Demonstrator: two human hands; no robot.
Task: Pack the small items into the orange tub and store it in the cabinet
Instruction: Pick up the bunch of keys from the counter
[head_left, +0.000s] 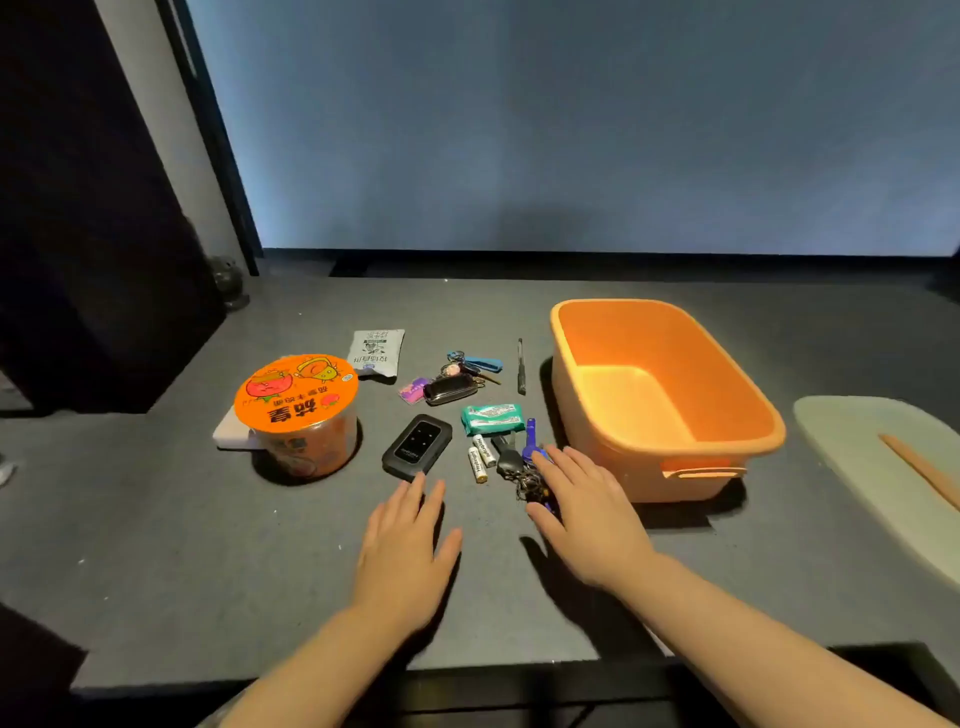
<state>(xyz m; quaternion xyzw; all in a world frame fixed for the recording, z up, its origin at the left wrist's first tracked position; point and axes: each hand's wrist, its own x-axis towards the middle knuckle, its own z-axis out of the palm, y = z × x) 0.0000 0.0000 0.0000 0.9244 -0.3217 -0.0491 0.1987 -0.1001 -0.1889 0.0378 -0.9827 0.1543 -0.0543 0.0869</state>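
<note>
Head view, looking down on a dark grey tabletop. Orange tub toward the right edge, upright, nothing inside; packing not yet begun, by the look of it. Small items strewn across the middle, left of the tub: black pocket device, two batteries side by side, green packet, a pen just beside the tub's left wall, a car key fob with a pink tag, a blue-handled key bunch behind it, a white sachet further back. Instant noodle cup toward the left, standing on or against a flat white thing; whether that cup counts as a small item, hard to say.

Left hand flat, fingers straight and relaxed, holding nothing, fingertips at the near end of the black device. Right hand spread wide, fingers laid over a second bunch of keys near the tub's front left corner; touching or merely above, cannot tell, but not yet closed round it.

Pale lid or board at the right edge, with an orange strip across it. No cabinet identifiable.

Everything left: each item into the tub, then the tub carried off and stored. Likely first pick: the keys under the right hand, a short lift over the near wall.
</note>
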